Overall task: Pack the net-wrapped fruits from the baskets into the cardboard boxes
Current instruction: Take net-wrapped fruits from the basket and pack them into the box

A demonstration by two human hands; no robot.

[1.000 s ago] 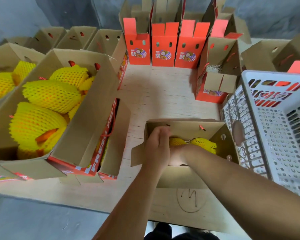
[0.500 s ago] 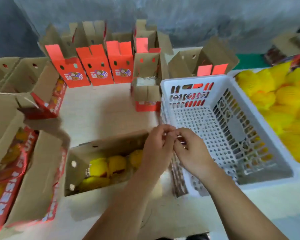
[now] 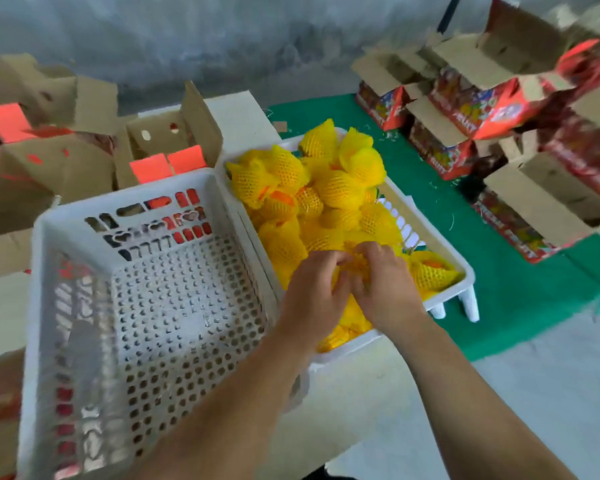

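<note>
A white plastic basket (image 3: 445, 237) on the right is heaped with fruits in yellow foam net (image 3: 329, 188). Both my hands reach into its near end. My left hand (image 3: 312, 292) and my right hand (image 3: 385, 289) curl side by side round one net-wrapped fruit (image 3: 355, 268), which they mostly hide. An empty white basket (image 3: 125, 306) stands just to the left, under my left forearm. Open cardboard boxes (image 3: 167, 147) with orange-red flaps stand behind it on the table.
Stacks of red printed cardboard boxes (image 3: 471, 109) sit on a green cloth (image 3: 499, 271) at the right. More open brown boxes (image 3: 32, 168) crowd the far left. A grey wall closes the back.
My view swung right, from the box being packed to the full basket. Both hands moved from over the empty basket's rim into the fruit heap and closed on a fruit.
</note>
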